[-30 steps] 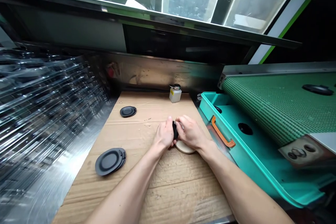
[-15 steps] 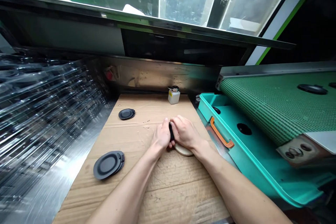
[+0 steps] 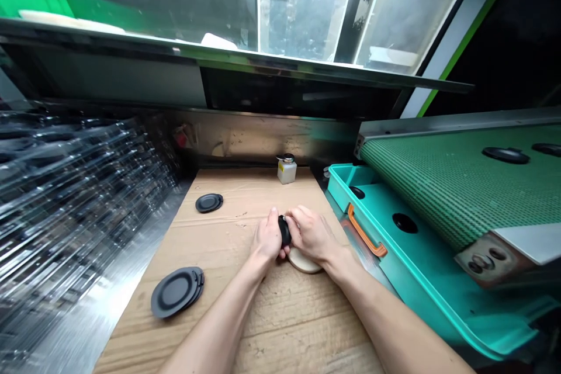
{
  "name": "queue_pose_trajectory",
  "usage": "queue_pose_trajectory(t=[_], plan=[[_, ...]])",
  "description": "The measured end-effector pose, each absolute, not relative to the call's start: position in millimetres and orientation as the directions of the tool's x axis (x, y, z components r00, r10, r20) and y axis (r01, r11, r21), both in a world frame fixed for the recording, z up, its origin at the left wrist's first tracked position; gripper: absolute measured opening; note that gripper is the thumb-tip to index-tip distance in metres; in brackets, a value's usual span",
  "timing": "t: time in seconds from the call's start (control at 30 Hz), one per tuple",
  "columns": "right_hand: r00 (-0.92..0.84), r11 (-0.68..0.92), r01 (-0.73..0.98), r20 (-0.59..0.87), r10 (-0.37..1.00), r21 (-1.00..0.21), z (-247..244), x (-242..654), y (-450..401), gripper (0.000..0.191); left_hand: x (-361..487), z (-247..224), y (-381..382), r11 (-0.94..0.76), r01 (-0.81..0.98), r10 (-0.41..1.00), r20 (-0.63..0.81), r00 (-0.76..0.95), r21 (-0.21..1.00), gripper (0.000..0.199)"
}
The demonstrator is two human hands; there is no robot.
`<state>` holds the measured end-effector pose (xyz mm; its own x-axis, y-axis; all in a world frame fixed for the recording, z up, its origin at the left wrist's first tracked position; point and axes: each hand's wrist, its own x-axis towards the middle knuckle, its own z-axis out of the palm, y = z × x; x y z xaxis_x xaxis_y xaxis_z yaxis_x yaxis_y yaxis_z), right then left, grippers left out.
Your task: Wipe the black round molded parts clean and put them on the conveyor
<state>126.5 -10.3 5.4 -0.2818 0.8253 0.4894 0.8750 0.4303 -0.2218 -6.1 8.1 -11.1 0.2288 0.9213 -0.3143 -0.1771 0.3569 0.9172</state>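
A small black round plastic part (image 3: pixel 284 231) is held on edge between my two hands, above the cardboard sheet (image 3: pixel 302 315). My left hand (image 3: pixel 268 235) is closed around its left side, thumb up along it. From the right, my right hand (image 3: pixel 310 234) grips the same part with bent fingers; its fingertips are partly hidden. Under my right hand lies a pale round disc (image 3: pixel 303 263), partly covered. To the left on the cardboard rest a larger stack of black discs (image 3: pixel 175 292) and, farther back, a smaller stack of black discs (image 3: pixel 208 203).
A white square bottle (image 3: pixel 287 169) stands at the cardboard's far edge. On the right, a teal bin (image 3: pixel 432 298) with an orange handle (image 3: pixel 366 234) holds black parts below a green conveyor belt (image 3: pixel 460 187). Stacked clear plastic trays (image 3: pixel 79 204) fill the left side.
More of the black part's face shows between my hands, which stay close together. The whole scene sits slightly lower in view, and the parts on the belt appear farther left.
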Motion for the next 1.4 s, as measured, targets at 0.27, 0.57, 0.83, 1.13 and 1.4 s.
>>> queue_pose_trajectory(t=[0.27, 0.57, 0.83, 1.13, 1.4], plan=[[-0.087, 0.403, 0.786, 0.562, 0.823, -0.469, -0.3, 135.1, -1.6, 0.017, -34.1, 13.1, 28.2, 0.679, -0.424, 0.734, -0.554, 0.393, 0.599, 0.041], [-0.082, 0.423, 0.681, 0.512, 0.855, -0.597, 9.3, 120.4, -7.7, 0.02, -22.4, 6.0, 17.1, 0.586, -0.324, 0.792, -0.441, 0.422, 0.743, 0.049], [-0.175, 0.452, 0.701, 0.482, 0.859, -0.552, 7.7, 118.6, -4.2, 0.02, -8.0, -7.5, 5.6, 0.278, -0.07, 0.913, -0.241, 0.328, 0.958, 0.059], [-0.142, 0.341, 0.83, 0.423, 0.895, -0.442, 19.9, 151.8, -11.2, 0.025, -16.5, 7.1, 6.2, 0.429, -0.306, 0.887, -0.332, 0.32, 0.85, 0.058], [-0.228, 0.342, 0.862, 0.317, 0.921, -0.373, 24.4, 151.2, -24.7, 0.034, -50.0, 14.3, 29.1, 0.566, -0.72, 0.792, -0.507, 0.34, 0.401, 0.041]])
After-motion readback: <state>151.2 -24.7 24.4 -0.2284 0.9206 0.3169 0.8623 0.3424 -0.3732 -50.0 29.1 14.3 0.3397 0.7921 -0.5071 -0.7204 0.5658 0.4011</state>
